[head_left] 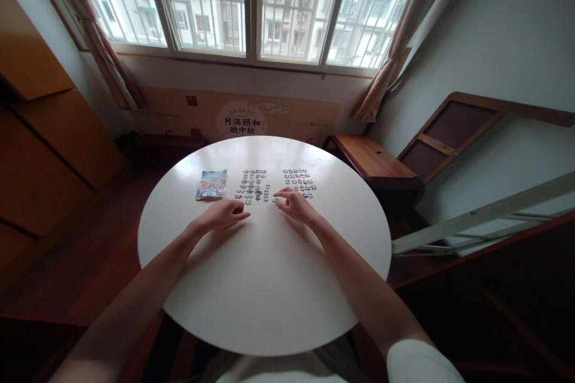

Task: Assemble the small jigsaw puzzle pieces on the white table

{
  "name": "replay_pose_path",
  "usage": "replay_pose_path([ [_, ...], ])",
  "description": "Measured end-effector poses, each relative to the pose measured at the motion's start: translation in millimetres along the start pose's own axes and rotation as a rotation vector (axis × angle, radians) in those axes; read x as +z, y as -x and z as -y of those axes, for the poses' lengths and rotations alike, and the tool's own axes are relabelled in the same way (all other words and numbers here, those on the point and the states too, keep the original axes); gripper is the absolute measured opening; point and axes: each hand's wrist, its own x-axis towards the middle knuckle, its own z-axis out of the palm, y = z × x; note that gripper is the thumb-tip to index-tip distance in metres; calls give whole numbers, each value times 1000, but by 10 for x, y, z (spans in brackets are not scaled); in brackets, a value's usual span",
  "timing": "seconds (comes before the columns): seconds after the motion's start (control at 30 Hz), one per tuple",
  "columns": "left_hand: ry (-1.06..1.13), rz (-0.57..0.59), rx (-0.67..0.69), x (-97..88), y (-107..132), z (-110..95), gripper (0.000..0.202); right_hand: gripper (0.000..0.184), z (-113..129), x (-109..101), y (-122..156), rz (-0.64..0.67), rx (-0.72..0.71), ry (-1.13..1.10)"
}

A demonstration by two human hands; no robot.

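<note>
Loose jigsaw puzzle pieces lie in two groups on the white round table: a left group (254, 183) and a right group (298, 179). Just below the left group, my left hand (222, 213) rests near the tabletop, fingers curled in and thumb stretched to the right, with nothing visible in it. My right hand (295, 204) is below the right group. Its index finger and thumb close around a small bluish puzzle piece (275, 200) at the table surface. A colourful picture sheet (212, 184) lies to the left of the pieces, above my left wrist.
The white round table (260, 287) fills the middle. Behind it are a printed cardboard panel (179, 109) and a barred window (211, 6). A wooden side table (372, 155) stands at the back right, and wooden cabinets (63, 143) line the left.
</note>
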Motion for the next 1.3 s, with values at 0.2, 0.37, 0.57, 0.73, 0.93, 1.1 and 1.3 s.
replay_pose_path([
  [0.2,21,-43,45,22,-17,11,43,47,118,-62,-62,101,91,130],
  [0.37,34,-55,70,42,-28,39,41,42,239,-75,-80,165,165,139],
  [0.57,28,-95,90,34,-39,42,41,29,367,8,13,100,182,162],
  [0.73,-24,-262,-88,-50,-44,14,35,31,339,84,96,-17,122,128],
  [0.93,-1,-332,-173,-102,-56,59,35,27,250,91,118,-48,130,34],
  [1.1,60,-208,-76,-96,-48,60,41,25,264,74,114,-49,112,23],
  [1.3,53,-82,62,-87,-38,-16,44,22,264,84,118,-24,96,78],
])
